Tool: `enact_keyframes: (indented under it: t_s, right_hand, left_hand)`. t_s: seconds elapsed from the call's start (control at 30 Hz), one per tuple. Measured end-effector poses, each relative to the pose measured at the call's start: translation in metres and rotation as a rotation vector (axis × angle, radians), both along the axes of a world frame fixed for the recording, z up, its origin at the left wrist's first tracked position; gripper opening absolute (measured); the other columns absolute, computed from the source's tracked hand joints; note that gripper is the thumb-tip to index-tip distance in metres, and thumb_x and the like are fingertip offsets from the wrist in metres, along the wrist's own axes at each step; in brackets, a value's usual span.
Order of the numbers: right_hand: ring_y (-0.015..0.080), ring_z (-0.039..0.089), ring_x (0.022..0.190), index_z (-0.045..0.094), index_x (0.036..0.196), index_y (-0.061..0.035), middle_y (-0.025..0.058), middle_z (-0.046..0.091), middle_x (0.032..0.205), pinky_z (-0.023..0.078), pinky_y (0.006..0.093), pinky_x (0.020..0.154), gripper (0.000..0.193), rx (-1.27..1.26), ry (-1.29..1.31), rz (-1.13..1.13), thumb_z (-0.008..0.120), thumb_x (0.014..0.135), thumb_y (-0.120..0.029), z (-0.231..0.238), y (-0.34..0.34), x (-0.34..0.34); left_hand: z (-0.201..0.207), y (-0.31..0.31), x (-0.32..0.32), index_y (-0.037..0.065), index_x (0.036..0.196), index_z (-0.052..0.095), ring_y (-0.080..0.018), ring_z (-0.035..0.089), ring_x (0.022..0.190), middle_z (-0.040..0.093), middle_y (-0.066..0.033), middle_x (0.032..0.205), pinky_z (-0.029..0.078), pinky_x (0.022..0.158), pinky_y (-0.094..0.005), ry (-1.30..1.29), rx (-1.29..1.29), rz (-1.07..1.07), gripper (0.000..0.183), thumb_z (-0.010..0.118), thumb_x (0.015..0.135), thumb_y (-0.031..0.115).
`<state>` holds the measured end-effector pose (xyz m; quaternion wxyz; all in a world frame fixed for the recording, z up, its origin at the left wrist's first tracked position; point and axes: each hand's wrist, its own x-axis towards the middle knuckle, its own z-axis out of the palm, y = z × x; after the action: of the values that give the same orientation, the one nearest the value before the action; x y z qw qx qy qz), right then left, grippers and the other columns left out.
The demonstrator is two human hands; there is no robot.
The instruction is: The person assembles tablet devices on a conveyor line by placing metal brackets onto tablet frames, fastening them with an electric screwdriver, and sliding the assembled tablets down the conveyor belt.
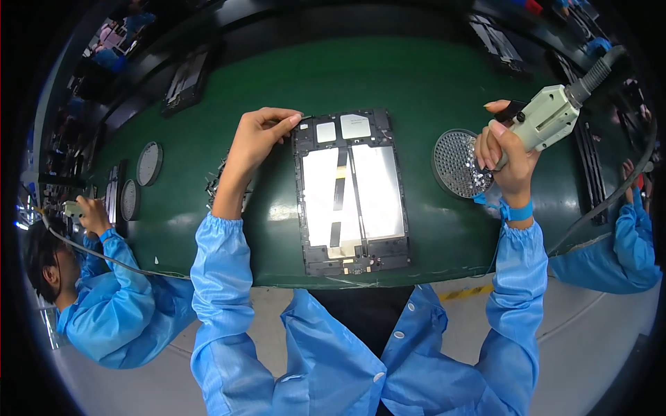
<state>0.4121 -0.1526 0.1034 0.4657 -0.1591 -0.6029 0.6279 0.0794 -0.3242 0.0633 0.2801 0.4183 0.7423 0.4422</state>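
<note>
An opened tablet frame [352, 191] lies flat on the green belt in front of me, its shiny silver panels and dark flex strips facing up. My left hand [258, 135] rests its fingertips on the frame's upper left corner. My right hand [505, 156] grips a pale green electric screwdriver [548, 118] with a grey cable, held above a round perforated screw tray [454, 163] to the right of the frame.
The green conveyor belt [416, 76] runs left to right. Round trays [148, 163] and another frame [186, 78] lie at the left. A co-worker in blue sits at my left with a tool [73, 208]; another person's sleeve [635, 236] shows at the right.
</note>
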Motion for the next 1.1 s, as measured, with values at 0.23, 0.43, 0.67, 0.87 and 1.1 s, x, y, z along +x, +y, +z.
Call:
enact_keyframes:
  t_s: [0.23,0.43,0.67,0.87,1.1]
  right_hand:
    - [0.0103,0.04,0.038,0.056,0.108,0.0102,0.0015,0.042,0.051,0.037,0.0271,0.04,0.025,0.005,0.014,0.015,0.057,0.087,-0.002,-0.002,0.001,0.0]
    - [0.0108,0.04,0.039,0.054,0.109,0.0106,0.002,0.041,0.051,0.037,0.0274,0.04,0.025,0.008,0.013,0.018,0.055,0.087,-0.002,-0.001,0.006,-0.005]
    - [0.011,0.039,0.038,0.052,0.111,0.0098,0.002,0.04,0.051,0.037,0.0278,0.039,0.026,0.006,0.044,0.054,0.052,0.089,-0.005,0.002,-0.009,-0.006]
    - [0.0104,0.041,0.039,0.056,0.107,0.006,0.0014,0.044,0.051,0.037,0.0273,0.039,0.019,-0.081,0.014,0.211,0.056,0.092,-0.006,0.025,-0.052,-0.052]
    - [0.0096,0.042,0.04,0.058,0.098,0.0041,0.0024,0.047,0.053,0.039,0.0268,0.04,0.013,-0.145,0.055,0.41,0.06,0.091,-0.007,0.024,-0.093,-0.133]
  left_hand:
    - [-0.001,0.0,-0.005,-0.003,0.104,0.073,-0.0107,0.062,0.077,0.072,-0.009,0.089,0.049,0.067,-0.0235,-0.135,-0.006,-0.048,0.026,0.072,0.088,0.017]
    - [-0.002,0.001,-0.011,-0.004,0.105,0.073,-0.0119,0.064,0.074,0.072,-0.0101,0.084,0.051,0.068,-0.0233,-0.027,0.017,-0.057,0.026,0.072,0.088,0.016]
    - [0.006,-0.015,0.017,-0.006,0.099,0.073,-0.014,0.067,0.078,0.073,-0.0119,0.087,0.054,0.072,-0.0256,-0.164,0.112,-0.161,0.024,0.072,0.089,0.016]
    - [-0.007,-0.03,0.052,-0.007,0.096,0.072,-0.0144,0.067,0.075,0.071,-0.0119,0.084,0.053,0.068,-0.0253,-0.167,0.108,-0.199,0.022,0.071,0.088,0.014]
    - [-0.016,-0.04,0.055,-0.004,0.097,0.073,-0.016,0.068,0.077,0.072,-0.0125,0.086,0.054,0.07,-0.0289,-0.195,0.189,-0.213,0.021,0.069,0.088,0.014]
